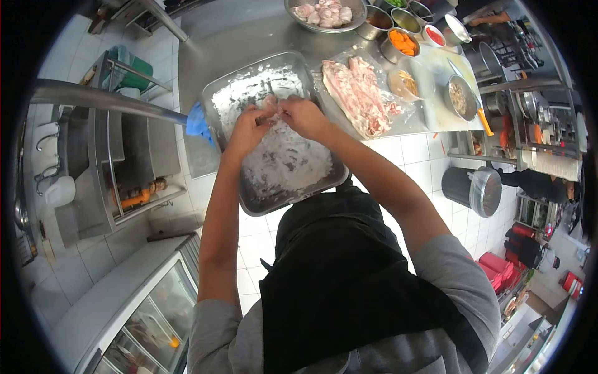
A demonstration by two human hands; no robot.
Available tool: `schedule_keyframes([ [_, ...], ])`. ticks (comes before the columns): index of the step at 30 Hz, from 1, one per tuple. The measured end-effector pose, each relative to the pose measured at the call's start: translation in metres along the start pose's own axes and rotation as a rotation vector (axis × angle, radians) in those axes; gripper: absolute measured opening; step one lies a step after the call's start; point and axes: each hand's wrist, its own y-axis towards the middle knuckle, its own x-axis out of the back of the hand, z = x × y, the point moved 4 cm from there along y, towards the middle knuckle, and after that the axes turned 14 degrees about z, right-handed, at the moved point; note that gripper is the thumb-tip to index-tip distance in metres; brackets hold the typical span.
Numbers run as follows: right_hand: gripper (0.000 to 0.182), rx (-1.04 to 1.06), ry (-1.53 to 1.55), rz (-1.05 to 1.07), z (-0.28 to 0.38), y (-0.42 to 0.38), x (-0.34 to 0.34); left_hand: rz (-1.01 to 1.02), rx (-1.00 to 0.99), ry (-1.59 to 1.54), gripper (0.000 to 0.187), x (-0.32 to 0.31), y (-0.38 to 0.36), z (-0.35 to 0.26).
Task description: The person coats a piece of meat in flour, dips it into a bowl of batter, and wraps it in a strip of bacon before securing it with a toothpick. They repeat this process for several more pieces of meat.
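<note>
A steel tray (215,106) holding white flour sits on the steel counter in front of me. My left hand (249,128) and my right hand (302,115) meet over the middle of the tray, both pinching a small flour-coated piece (270,103) between the fingertips. To the right of the tray, raw meat slices (358,93) lie on clear plastic wrap.
A steel bowl of raw meat pieces (324,14) stands at the far edge, with small bowls of carrot (403,43), red sauce (435,36) and other ingredients beside it. A blue cloth (198,121) lies left of the tray. A lidded bin (476,190) stands on the tiled floor at right.
</note>
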Motion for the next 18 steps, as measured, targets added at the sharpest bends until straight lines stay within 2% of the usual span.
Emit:
schedule_keyframes([
  [2, 0.045, 0.086, -0.103, -0.074, 0.001, -0.005, -0.003, 0.005, 0.010, 0.014, 0.023, 0.004, 0.005, 0.000],
  [4, 0.052, 0.305, -0.098, -0.180, 0.017, -0.020, 0.003, 0.046, 0.085, 0.191, 0.023, 0.004, 0.009, 0.005],
  [5, 0.052, 0.304, -0.096, -0.175, 0.018, -0.021, 0.001, 0.046, 0.089, 0.187, 0.023, 0.002, 0.008, 0.007],
  [7, 0.054, 0.239, -0.146, -0.146, 0.014, -0.016, 0.001, -0.061, -0.005, -0.066, 0.023, 0.004, 0.008, 0.007],
  [8, 0.054, 0.238, -0.147, -0.148, 0.013, -0.013, 0.002, -0.061, -0.006, -0.065, 0.023, 0.002, 0.006, 0.007],
  [10, 0.057, 0.171, -0.219, -0.126, 0.016, -0.006, 0.004, -0.146, -0.146, 0.065, 0.028, 0.003, -0.006, -0.020],
  [11, 0.057, 0.170, -0.216, -0.126, 0.019, -0.003, 0.004, -0.144, -0.144, 0.066, 0.028, 0.001, -0.007, -0.016],
  [13, 0.050, 0.056, -0.141, -0.001, 0.014, 0.007, 0.004, -0.129, -0.059, 0.285, 0.032, -0.003, -0.007, -0.009],
  [14, 0.050, 0.058, -0.144, -0.002, 0.013, 0.009, 0.007, -0.133, -0.061, 0.285, 0.032, -0.003, -0.007, -0.006],
  [16, 0.042, 0.003, -0.029, 0.152, 0.006, 0.012, 0.005, -0.064, -0.043, 0.187, 0.034, -0.003, -0.010, -0.013],
  [18, 0.039, -0.012, 0.024, 0.143, 0.001, 0.012, 0.004, -0.056, 0.007, 0.101, 0.032, -0.001, -0.016, -0.016],
])
